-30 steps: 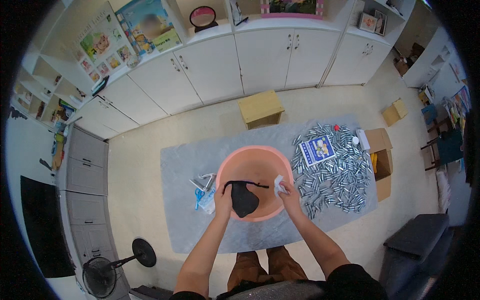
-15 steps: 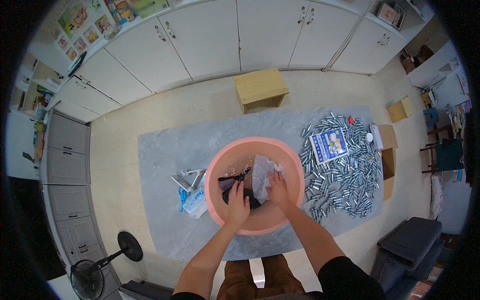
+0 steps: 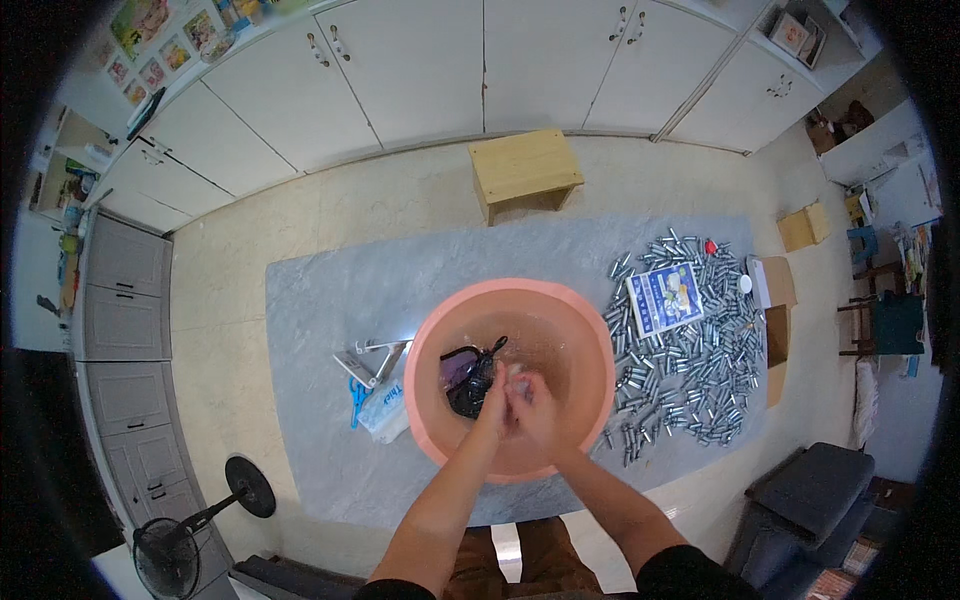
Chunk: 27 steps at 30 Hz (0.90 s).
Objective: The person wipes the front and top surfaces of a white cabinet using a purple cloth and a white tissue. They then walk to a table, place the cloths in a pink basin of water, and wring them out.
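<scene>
A large pink basin stands on a grey mat with a little water in it. Over its middle, my left hand and my right hand are pressed together, fingers closed. A small whitish bit of a thin white sheet shows between them, bunched up; most of it is hidden by my fingers. Just left of my hands lies a wet, shiny black thing with a loop or strap at its top. Beside it is a purple, dark-edged piece. The kind of both is unclear.
Many metal cylinder-shaped parts cover the mat's right side, with a blue-and-white box on top. Left of the basin lie blue scissors, a soft white-blue pack and a metal frame. A wooden stool stands beyond.
The white sheet that lay spread at the basin's right is now bunched between my hands. My right hand has moved left and nearer; my left has moved right, off the black thing.
</scene>
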{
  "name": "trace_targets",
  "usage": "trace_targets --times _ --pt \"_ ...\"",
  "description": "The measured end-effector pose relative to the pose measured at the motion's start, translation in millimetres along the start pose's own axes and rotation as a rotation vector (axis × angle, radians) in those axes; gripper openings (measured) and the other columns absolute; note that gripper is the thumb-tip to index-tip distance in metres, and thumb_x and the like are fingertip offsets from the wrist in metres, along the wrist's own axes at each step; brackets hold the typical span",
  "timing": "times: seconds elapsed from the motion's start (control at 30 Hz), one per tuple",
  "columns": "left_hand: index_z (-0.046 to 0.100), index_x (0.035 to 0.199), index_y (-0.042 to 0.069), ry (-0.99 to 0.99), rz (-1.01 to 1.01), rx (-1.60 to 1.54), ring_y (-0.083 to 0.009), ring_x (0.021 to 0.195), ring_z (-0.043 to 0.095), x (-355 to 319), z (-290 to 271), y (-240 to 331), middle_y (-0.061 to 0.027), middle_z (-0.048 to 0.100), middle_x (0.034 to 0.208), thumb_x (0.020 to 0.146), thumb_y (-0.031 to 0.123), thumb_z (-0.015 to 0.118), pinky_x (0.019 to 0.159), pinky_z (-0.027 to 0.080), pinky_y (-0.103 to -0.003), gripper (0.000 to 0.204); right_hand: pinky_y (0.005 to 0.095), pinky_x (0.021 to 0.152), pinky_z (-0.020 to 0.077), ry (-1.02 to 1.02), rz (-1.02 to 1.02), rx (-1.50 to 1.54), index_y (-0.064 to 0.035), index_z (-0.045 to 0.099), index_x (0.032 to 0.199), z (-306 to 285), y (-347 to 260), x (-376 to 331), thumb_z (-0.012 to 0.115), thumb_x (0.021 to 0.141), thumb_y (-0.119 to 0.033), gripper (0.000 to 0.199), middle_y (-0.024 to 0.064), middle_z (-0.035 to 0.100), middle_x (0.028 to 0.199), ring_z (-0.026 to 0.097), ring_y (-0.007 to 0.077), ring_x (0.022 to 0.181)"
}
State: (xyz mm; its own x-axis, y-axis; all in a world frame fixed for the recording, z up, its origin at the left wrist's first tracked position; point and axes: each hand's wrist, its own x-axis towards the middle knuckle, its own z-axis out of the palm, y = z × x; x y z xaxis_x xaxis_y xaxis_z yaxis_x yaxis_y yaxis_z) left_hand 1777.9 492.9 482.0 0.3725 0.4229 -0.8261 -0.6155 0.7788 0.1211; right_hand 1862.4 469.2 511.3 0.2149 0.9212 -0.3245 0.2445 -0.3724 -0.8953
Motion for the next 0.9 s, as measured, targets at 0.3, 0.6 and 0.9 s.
trace_targets --times 0.3,0.6,0.9 --pt "0.049 0.117 0.004 -0.288 0.101 -0.224 -0.0293 0.112 0.049 53.8 -33.0 -23.3 -0.0111 0.049 0.120 0.092 0.036 0.048 0.093 0.042 -0.042 0.041 0.0402 0.067 0.0485 0.299 -0.636 -0.954 -0.0011 0.059 0.082 22.5 41.6 20.0 0.046 0.091 -0.033 0.035 0.0216 0.061 0.081 0.061 0.0339 0.075" --pt "0.060 0.096 0.003 0.231 0.438 0.333 -0.0151 0.078 0.058 40.5 -31.7 -11.2 -0.0063 0.059 0.094 0.088 0.010 0.056 0.067 0.051 -0.031 0.012 0.0467 0.071 0.0451 0.066 0.031 -0.444 -0.0051 0.061 0.089 -10.1 47.7 70.0 0.048 0.089 -0.032 0.030 0.0200 0.062 0.083 0.059 0.0383 0.078" --pt "0.056 0.106 0.011 0.242 0.268 0.159 -0.0126 0.069 0.057 42.6 -43.4 -17.2 -0.0036 0.061 0.088 0.089 0.023 0.055 0.062 0.050 -0.029 0.020 0.0381 0.067 0.0474 -0.116 0.257 -0.287 -0.0040 0.062 0.089 1.7 76.1 46.9 0.052 0.087 -0.023 0.022 0.0190 0.063 0.082 0.062 0.0289 0.075"
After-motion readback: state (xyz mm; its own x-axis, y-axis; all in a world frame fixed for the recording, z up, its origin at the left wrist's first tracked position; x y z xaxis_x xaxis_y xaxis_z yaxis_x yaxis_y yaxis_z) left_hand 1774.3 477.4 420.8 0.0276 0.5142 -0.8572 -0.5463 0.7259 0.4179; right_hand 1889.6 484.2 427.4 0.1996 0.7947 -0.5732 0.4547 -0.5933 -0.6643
